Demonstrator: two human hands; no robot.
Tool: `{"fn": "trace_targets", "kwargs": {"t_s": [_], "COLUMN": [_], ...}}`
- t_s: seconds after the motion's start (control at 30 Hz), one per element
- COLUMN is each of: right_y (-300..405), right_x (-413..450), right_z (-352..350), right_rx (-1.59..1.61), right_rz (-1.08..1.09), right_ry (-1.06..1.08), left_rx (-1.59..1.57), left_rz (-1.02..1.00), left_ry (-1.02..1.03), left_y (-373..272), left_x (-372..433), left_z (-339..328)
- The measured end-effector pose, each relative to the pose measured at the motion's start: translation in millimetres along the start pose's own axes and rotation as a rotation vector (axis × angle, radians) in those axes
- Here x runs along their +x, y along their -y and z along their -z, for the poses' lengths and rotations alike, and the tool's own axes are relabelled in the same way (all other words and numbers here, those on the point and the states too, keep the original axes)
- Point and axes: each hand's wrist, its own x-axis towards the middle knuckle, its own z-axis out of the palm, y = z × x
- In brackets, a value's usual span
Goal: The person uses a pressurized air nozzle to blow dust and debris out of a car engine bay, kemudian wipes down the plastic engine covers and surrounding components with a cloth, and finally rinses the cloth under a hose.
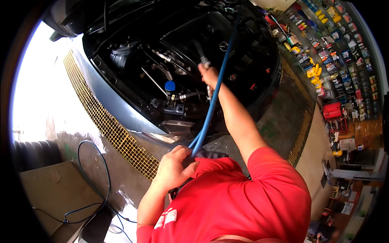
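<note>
Above the open engine bay of a car, my right hand [209, 76] is closed around a metal-tipped air blow gun or similar hose tool [205, 63]. A blue hose [216, 88] runs over the engine bay and down to my left hand [176, 167], whose fingers are around it near my waist. Beneath the tool lies the black plastic engine cover [194, 33] with a carmaker's emblem. To its left are a blue reservoir cap [170, 86] and a thin metal rod [154, 81]. Part of the tool is blurred.
The car's fender [112, 101] curves along the left, beside a yellow floor grating [106, 121]. A looped hose [108, 182] lies at the lower left near black tyres [36, 155]. Packed shelves [334, 60] and a red box [332, 110] stand at the right.
</note>
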Motion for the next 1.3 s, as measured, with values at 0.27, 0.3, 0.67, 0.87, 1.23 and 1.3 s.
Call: {"fn": "trace_targets", "kwargs": {"t_s": [0.27,0.3,0.67,0.87,1.23,1.3], "right_y": [-22,-32,-101,-36,-14,-15], "right_x": [0,-10,-69,-104,-80,-102], "right_z": [55,53,38,3,-46,-16], "right_rx": [0.334,0.205,-0.035,-0.287,-0.309,-0.248], "right_rz": [-0.212,-0.096,0.004,0.058,-0.085,-0.012], "right_ry": [0.125,0.287,0.361,0.349,0.564,0.512], "left_rx": [-0.016,0.008,-0.057,-0.110,-0.084,-0.116], "left_rz": [-0.022,-0.029,0.001,0.079,0.023,0.024], "left_ry": [-0.026,-0.007,0.088,0.097,-0.042,-0.025], "left_y": [5,6,6,10,25,28], "left_x": [2,2,12,7,-1,-1], "left_z": [-3,-6,-8,-5,3,3]}}
